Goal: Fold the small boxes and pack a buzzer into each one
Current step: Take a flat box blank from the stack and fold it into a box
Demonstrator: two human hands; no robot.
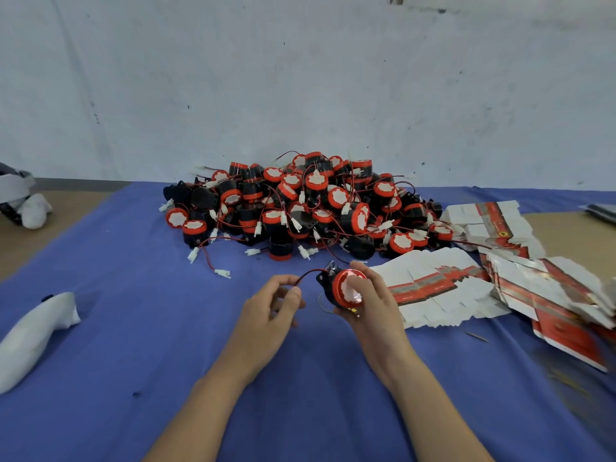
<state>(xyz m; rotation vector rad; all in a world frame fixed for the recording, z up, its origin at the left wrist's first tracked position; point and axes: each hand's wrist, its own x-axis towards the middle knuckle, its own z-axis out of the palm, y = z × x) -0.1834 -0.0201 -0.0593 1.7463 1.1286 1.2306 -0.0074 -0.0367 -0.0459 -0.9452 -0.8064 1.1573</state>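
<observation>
One buzzer [346,290]: we see it held just above the counter [133,261], near and centre. Its red face with the white patch is turned up toward us, the black body behind.
Right hand [380,308]: its fingers [365,271] curl round the buzzer's rim from the right and grip it.
Left hand [266,308]: thumb and forefinger pinch the red wire [308,272] just left of the buzzer; the other fingers are loosely curled.
Wire: it arcs from the black body across to the left hand; we cannot see its plug end.
Handling: we judge the buzzer light, hard and rigid, best gripped by the round rim or body. The thin, limp wire should be coiled, not pulled, since it could snag or strain where it joins.
Flat boxes [430,288]: unfolded, fanned out just right of the right hand, with more stacks farther right. The thin card should crease easily and crush if squeezed.
Pile of buzzers [300,208]: heaped at the far centre, wires tangled together.
White cloth bundle [36,328]: lies near left, well apart.
</observation>
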